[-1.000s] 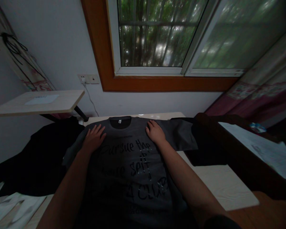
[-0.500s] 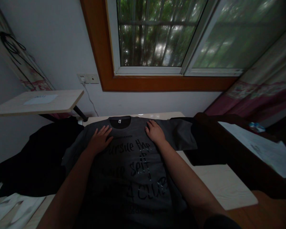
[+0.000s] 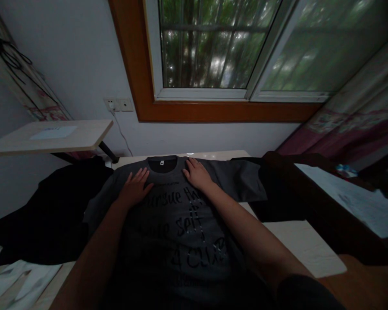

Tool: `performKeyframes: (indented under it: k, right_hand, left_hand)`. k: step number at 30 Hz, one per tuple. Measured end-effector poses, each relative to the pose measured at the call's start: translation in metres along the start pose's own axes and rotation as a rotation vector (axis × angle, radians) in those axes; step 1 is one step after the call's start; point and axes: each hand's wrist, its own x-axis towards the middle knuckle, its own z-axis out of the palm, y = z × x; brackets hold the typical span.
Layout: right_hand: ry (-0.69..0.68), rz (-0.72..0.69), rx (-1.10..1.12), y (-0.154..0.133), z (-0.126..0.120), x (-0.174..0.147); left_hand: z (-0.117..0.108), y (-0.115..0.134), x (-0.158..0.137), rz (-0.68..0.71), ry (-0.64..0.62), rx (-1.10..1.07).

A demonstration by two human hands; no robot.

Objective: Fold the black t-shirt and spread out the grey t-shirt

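A dark grey T-shirt [image 3: 181, 215] with black lettering lies spread front side up, its collar and small white neck label towards the wall. On its left shoulder area, beside the collar, my left hand [image 3: 135, 187] rests flat with the fingers apart. My right hand [image 3: 196, 173] lies flat on the other side, close to the collar, fingers stretched out. Neither hand grips the cloth. The shirt's right sleeve [image 3: 245, 178] stretches out to the side, while my left forearm partly covers the other sleeve. The lower part of the shirt fades into shadow.
The pale wooden table [image 3: 305, 247] carries the shirt. Black cloth [image 3: 48, 211] is heaped at the left, with more black cloth [image 3: 283, 206] at the right. White strips [image 3: 35, 284] lie front left. A raised wooden shelf [image 3: 84, 133] stands at the left. Behind is a window [image 3: 213, 56].
My right hand has slid left across the shirt, closer to the collar. My left hand has stayed at nearly the same spot, and the shirt lies as before.
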Motion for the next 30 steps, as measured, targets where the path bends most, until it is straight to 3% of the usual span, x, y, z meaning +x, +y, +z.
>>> performKeyframes:
  k: [5, 9, 14, 24, 30]
  right_hand:
    - [-0.058, -0.097, 0.049, -0.043, 0.017, 0.010]
    - [-0.067, -0.083, 0.048, -0.050, 0.030, 0.007]
    - [-0.066, -0.048, 0.035, -0.031, 0.030, 0.006]
    - [-0.072, 0.086, -0.027, 0.036, 0.014, -0.003]
    - [-0.065, 0.097, -0.042, 0.051, 0.009, -0.010]
  left_hand:
    - [0.001, -0.002, 0.000, -0.006, 0.009, 0.004]
    - [0.002, -0.002, 0.000, -0.013, 0.015, 0.016]
    - [0.005, -0.008, 0.000, -0.077, 0.029, 0.019]
    - [0.010, -0.033, 0.000, -0.259, 0.042, 0.027]
    - [0.014, -0.037, 0.000, -0.268, 0.061, 0.018]
